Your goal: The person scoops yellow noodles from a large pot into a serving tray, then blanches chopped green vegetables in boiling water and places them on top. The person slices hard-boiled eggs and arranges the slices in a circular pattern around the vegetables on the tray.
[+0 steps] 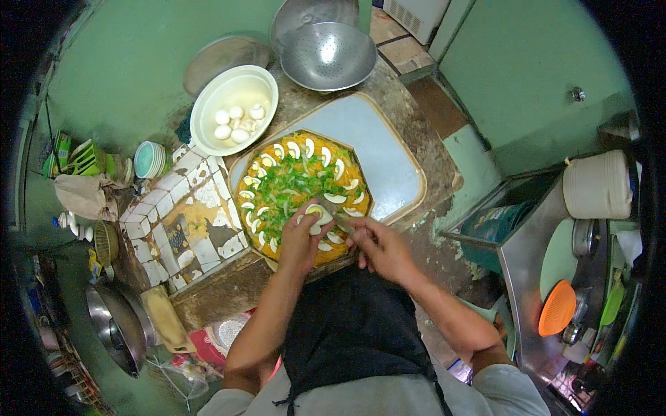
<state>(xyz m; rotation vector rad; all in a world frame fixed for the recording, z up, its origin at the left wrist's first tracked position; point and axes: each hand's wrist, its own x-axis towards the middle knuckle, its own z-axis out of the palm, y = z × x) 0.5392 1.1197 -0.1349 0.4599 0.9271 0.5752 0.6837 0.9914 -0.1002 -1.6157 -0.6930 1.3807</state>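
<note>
Over an octagonal tray [372, 208] of orange-yellow food, my left hand [298, 244] is closed round a cut boiled egg [318, 216], its yolk showing. My right hand [381, 249] is closed on a small knife [341, 220]; its grey blade is partly blurred beside the egg. Chopped green herbs [281, 184] cover the middle of the food. Several egg slices [309, 148] stand in a ring near the tray's edge. Beyond the tray, at the upper left, a white bowl [197, 118] holds several peeled eggs [236, 114] in cloudy liquid.
Under the octagonal tray lies a pale blue tray [388, 166] on a worn counter [444, 163]. A metal colander [329, 59] stands at the back. Broken white tiles [152, 208] border the left. At the right are a metal counter [520, 277] and an orange basket [558, 308].
</note>
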